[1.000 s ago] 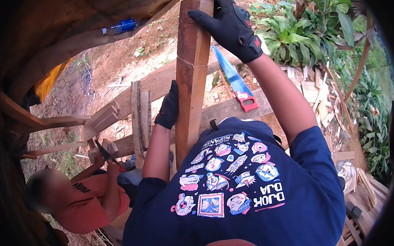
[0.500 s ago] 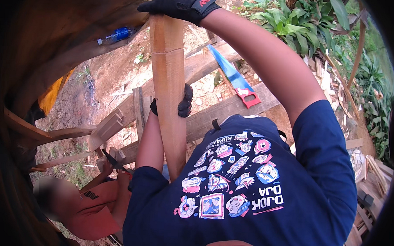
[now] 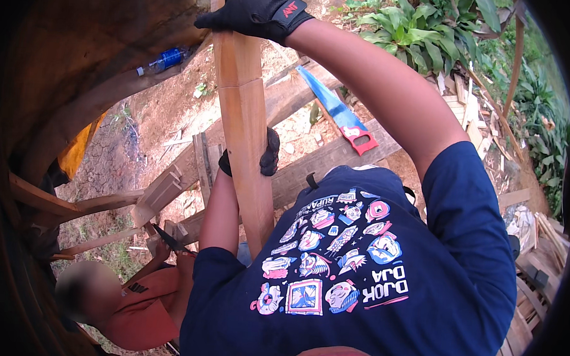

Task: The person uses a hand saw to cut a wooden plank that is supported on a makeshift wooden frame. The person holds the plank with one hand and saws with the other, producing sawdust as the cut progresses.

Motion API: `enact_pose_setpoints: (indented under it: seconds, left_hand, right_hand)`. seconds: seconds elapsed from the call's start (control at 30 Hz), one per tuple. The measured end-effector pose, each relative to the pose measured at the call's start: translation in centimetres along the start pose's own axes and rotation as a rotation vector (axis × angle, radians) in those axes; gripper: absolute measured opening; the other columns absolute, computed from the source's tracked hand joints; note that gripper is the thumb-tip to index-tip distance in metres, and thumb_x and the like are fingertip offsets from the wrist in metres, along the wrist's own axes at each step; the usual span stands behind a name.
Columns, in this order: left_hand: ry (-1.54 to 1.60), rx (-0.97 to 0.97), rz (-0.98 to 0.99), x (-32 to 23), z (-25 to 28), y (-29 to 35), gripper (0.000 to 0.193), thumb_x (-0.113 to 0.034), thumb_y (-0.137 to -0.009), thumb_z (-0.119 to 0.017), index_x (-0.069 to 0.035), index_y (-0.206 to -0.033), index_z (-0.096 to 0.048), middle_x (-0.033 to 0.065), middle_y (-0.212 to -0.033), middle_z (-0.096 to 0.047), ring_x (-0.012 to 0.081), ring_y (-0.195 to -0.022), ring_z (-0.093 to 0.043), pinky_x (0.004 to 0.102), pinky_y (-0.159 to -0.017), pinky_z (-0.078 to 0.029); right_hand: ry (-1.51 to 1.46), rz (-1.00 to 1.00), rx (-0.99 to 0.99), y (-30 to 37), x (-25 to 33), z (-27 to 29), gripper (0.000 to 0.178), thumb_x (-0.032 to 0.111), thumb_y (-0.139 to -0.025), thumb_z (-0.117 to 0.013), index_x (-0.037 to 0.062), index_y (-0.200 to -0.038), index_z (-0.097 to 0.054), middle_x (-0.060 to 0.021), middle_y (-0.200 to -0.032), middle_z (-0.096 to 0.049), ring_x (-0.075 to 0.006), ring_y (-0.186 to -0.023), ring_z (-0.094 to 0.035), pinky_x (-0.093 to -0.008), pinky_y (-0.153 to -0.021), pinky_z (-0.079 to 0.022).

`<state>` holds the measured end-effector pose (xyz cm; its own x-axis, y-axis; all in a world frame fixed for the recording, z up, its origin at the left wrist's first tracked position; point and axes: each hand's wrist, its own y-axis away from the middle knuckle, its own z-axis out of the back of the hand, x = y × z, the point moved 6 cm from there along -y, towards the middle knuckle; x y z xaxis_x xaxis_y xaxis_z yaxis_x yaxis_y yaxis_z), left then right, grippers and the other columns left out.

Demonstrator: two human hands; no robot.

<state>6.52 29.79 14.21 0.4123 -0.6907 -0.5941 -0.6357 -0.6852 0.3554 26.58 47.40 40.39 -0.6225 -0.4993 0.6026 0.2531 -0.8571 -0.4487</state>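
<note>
A long squared wooden beam (image 3: pixel 241 128) stands lengthwise before my chest, its lower end against my dark blue shirt. A thin line crosses it near the upper part. My left hand (image 3: pixel 270 153), in a black glove, is closed round the beam from behind; its fingers show at the right edge and the palm is hidden. Higher up, my right hand (image 3: pixel 259 13), also gloved in black, grips the beam's upper portion, with the thumb reaching across to the left.
A handsaw (image 3: pixel 339 110) with blue blade and red handle lies on boards beyond my shirt. At lower left a person in a red shirt (image 3: pixel 142 308) is near a dark blade-like tool (image 3: pixel 168 238). A blue-labelled bottle (image 3: pixel 166 59) lies upper left; wood scraps (image 3: pixel 472 116) and plants stand right.
The beam and my right hand have shifted slightly left and down in view. Both hands keep their hold. The person at lower left appears a little farther right.
</note>
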Motion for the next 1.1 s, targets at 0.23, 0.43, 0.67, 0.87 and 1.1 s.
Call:
enact_pose_setpoints:
  seconds: [0.23, 0.43, 0.67, 0.87, 1.1]
  left_hand:
    - [-0.008, -0.006, 0.022, 0.6, 1.2, 0.0, 0.051, -0.050, -0.108, -0.058, -0.001, -0.102, -0.070, 0.0135, -0.072, -0.067, 0.0260, -0.056, -0.065, 0.0417, -0.052, -0.054]
    - [-0.051, -0.036, 0.055, 1.7, 1.9, 0.3, 0.051, -0.050, -0.109, -0.058, 0.000, -0.101, -0.070, 0.0135, -0.071, -0.066, 0.0262, -0.055, -0.064, 0.0418, -0.051, -0.054]
    - [-0.093, -0.062, 0.104, 2.9, 2.7, -1.0, 0.056, -0.054, -0.108, -0.056, 0.000, -0.099, -0.069, 0.0141, -0.068, -0.065, 0.0272, -0.053, -0.063, 0.0431, -0.051, -0.054]
    - [-0.023, -0.038, 0.175, 5.6, 7.5, -1.8, 0.076, -0.077, -0.107, -0.043, -0.007, -0.104, -0.070, 0.0127, -0.076, -0.070, 0.0286, -0.060, -0.068, 0.0461, -0.058, -0.059]
    - [-0.309, -0.482, 0.160, 8.7, 12.3, -1.9, 0.080, -0.077, -0.111, -0.034, -0.012, -0.148, -0.062, 0.0053, -0.110, -0.076, 0.0156, -0.096, -0.076, 0.0366, -0.085, -0.065]
  right_hand:
    - [0.033, -0.038, 0.021, -0.1, -1.7, -2.0, 0.072, 0.068, -0.087, -0.078, 0.0032, -0.119, -0.080, -0.0256, -0.115, -0.079, -0.0379, -0.112, -0.077, -0.0477, -0.102, -0.059]
    - [0.095, -0.154, 0.108, 0.3, -5.7, -6.3, 0.083, 0.084, -0.083, -0.071, 0.0084, -0.116, -0.083, -0.0193, -0.108, -0.082, -0.0345, -0.104, -0.080, -0.0467, -0.100, -0.061]
    - [0.113, -0.171, -0.010, 2.0, -9.6, -7.8, 0.092, 0.087, -0.083, -0.072, 0.0036, -0.122, -0.080, -0.0246, -0.108, -0.081, -0.0405, -0.105, -0.079, -0.0498, -0.095, -0.062]
    - [-0.108, -0.156, -0.016, 8.0, -12.1, -7.7, 0.091, 0.073, -0.094, -0.073, 0.0018, -0.150, -0.062, -0.0255, -0.121, -0.077, -0.0392, -0.109, -0.077, -0.0503, -0.096, -0.060]
    - [0.368, -0.179, 0.797, 34.2, -23.6, -13.0, 0.074, 0.045, -0.096, -0.073, 0.0179, -0.162, -0.052, -0.0166, -0.150, -0.066, -0.0364, -0.135, -0.065, -0.0503, -0.115, -0.049]
